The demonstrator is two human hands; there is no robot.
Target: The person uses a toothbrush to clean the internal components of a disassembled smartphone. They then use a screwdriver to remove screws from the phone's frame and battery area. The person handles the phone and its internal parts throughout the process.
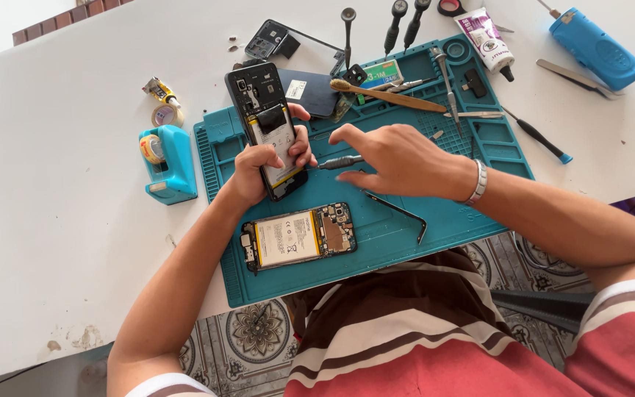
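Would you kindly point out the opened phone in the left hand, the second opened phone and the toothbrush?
held phone [267, 125], head view, its battery.
second phone [288, 239], head view, its battery.
toothbrush [398, 98], head view, mid-handle.

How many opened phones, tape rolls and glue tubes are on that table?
Opened phones: 2, one in the left hand at, one on the mat at
Tape rolls: 2
Glue tubes: 1
Total: 5

The scene is seen through a single head-worn camera, aimed steeply down from above the person's chest. The teal repair mat [376, 235] on the white table [53, 220] is viewed closely, with tiled floor [251, 331] glimpsed beneath.
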